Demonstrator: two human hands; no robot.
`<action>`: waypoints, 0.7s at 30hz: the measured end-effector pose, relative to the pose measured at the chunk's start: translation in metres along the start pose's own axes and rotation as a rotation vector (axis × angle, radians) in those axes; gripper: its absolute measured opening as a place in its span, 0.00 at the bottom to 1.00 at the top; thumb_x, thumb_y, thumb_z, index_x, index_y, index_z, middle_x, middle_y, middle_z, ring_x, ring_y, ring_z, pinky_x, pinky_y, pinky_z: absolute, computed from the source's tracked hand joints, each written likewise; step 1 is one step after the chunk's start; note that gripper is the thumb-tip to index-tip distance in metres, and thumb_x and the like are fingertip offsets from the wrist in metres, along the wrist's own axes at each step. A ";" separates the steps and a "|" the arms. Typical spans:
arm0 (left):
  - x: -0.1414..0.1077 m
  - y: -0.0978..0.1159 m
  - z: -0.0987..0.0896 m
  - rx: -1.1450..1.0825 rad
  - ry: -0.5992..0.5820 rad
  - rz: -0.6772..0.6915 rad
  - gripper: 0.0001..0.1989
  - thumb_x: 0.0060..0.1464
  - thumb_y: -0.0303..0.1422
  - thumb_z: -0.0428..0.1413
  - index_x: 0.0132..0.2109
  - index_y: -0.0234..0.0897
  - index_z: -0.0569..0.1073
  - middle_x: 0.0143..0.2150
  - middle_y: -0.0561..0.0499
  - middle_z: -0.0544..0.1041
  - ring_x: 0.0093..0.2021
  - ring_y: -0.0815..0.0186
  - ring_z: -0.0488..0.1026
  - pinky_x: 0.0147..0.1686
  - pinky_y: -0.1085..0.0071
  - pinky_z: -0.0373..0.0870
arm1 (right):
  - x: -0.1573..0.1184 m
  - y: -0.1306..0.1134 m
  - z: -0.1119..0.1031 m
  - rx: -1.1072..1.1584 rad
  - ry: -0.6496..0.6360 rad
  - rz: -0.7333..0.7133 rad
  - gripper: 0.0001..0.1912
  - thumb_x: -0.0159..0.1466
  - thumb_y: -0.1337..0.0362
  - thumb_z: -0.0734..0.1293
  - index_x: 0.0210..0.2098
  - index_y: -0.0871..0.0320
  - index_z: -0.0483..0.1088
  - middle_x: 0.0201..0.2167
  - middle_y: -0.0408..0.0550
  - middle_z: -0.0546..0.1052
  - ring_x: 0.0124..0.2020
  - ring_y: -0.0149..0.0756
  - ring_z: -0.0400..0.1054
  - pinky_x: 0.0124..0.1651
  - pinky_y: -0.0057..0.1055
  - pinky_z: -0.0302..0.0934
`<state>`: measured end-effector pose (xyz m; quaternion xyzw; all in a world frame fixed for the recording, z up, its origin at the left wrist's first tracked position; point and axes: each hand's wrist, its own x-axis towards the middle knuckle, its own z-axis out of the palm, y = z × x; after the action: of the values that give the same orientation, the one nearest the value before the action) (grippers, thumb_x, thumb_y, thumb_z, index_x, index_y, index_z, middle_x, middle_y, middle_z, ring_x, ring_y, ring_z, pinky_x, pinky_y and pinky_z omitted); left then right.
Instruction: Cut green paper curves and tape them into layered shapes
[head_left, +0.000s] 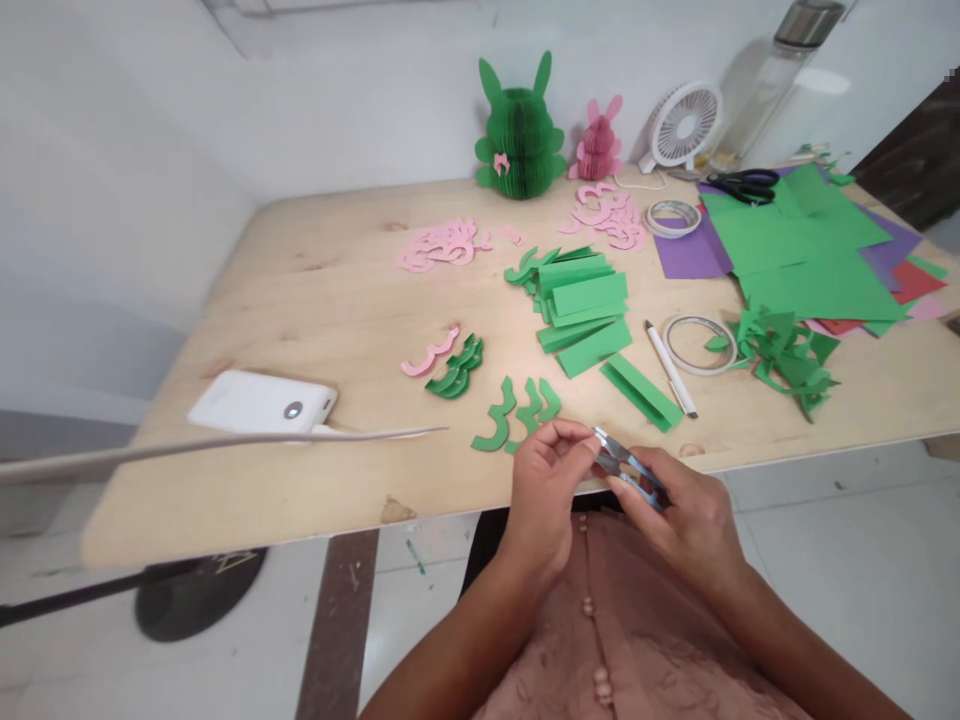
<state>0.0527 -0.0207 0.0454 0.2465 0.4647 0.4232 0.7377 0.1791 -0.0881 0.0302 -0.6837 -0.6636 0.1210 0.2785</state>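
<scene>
My right hand (pixel 694 510) is wrapped round a small pair of thread snips (pixel 626 466) with blue grips, at the table's front edge. The blades point left, toward the fingertips of my left hand (pixel 546 485). Those fingers are pinched together by the blade tips; whatever they hold is hidden. Just beyond them lie several wavy green paper pieces (pixel 495 420), partly covered by the left hand. Farther left are a stack of scalloped dark green pieces (pixel 457 370) and a wavy pink strip (pixel 431 352).
Folded green strips (pixel 589 305), a white pen (pixel 670 370), a tape roll (pixel 701 345) and green scraps (pixel 787 350) lie beyond my hands. Coloured sheets (pixel 810 250) with black scissors (pixel 746 186) are at right. Paper rabbits (pixel 521 140) stand behind; a white power bank (pixel 262 402) lies left.
</scene>
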 end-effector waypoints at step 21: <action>0.002 -0.003 -0.001 0.035 -0.006 0.077 0.04 0.44 0.28 0.59 0.28 0.34 0.70 0.25 0.54 0.72 0.28 0.71 0.68 0.34 0.73 0.66 | 0.004 -0.003 0.000 -0.076 0.086 -0.068 0.10 0.65 0.59 0.63 0.36 0.60 0.71 0.21 0.40 0.73 0.19 0.27 0.65 0.26 0.24 0.56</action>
<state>0.0531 -0.0207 0.0420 0.2782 0.4600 0.4423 0.7179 0.1765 -0.0838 0.0329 -0.6756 -0.6778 0.0565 0.2847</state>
